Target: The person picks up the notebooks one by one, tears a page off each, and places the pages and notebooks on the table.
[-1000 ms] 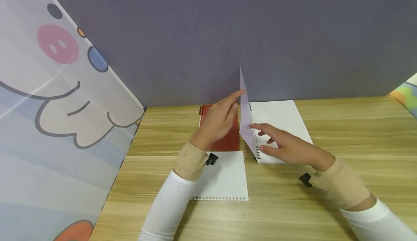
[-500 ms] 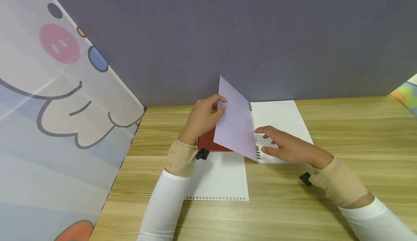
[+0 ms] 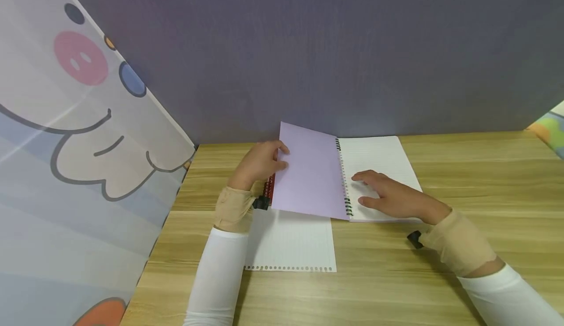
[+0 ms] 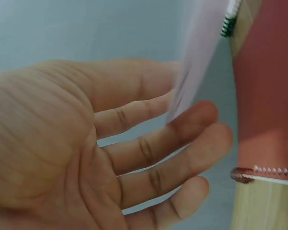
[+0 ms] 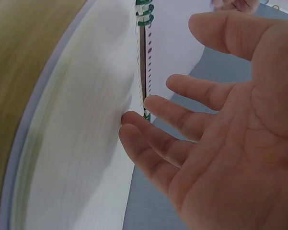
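A spiral notebook lies spread on the table, its lilac cover (image 3: 310, 174) swung to the left and its lined white page (image 3: 370, 154) facing up on the right. My left hand (image 3: 260, 162) pinches the cover's left edge between thumb and fingers; the left wrist view shows that edge running into the grip. Beneath the raised cover is a red spiral notebook (image 4: 273, 91), mostly hidden from the head view. My right hand (image 3: 389, 196) hovers over the white page, fingers spread and relaxed, near the green coils (image 5: 144, 14).
A loose lined sheet (image 3: 293, 243) with a punched bottom edge lies on the wooden table (image 3: 374, 277), in front of the cover. A grey panel (image 3: 352, 61) rises behind the table's back edge. A cartoon-printed wall (image 3: 101, 169) stands on the left.
The lilac cover has swung from nearly upright down to the left over the red notebook, my left hand moving with it. My right hand has shifted slightly right, away from the coils.
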Motion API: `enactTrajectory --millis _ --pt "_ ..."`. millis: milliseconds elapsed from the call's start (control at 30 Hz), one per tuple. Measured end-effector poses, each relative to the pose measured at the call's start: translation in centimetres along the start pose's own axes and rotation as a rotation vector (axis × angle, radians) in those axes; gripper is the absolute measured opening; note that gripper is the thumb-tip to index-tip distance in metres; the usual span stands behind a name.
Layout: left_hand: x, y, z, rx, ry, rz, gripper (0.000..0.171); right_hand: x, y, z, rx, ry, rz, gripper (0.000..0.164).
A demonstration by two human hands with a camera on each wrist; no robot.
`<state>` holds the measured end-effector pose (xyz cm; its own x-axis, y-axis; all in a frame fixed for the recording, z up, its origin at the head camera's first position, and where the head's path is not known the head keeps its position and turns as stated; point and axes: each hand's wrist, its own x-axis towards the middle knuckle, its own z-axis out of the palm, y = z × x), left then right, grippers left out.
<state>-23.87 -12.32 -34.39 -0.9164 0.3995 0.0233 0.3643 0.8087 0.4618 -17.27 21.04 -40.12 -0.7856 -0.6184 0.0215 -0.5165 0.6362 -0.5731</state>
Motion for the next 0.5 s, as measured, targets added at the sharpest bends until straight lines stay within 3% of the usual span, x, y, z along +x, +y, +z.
enactTrajectory --millis 500 --pt "0.6 -1.8 1.4 -0.075 -0.167 -0.201 0.051 -0.4 1.3 -1.2 -0.048 -0.001 0.041 0.055"
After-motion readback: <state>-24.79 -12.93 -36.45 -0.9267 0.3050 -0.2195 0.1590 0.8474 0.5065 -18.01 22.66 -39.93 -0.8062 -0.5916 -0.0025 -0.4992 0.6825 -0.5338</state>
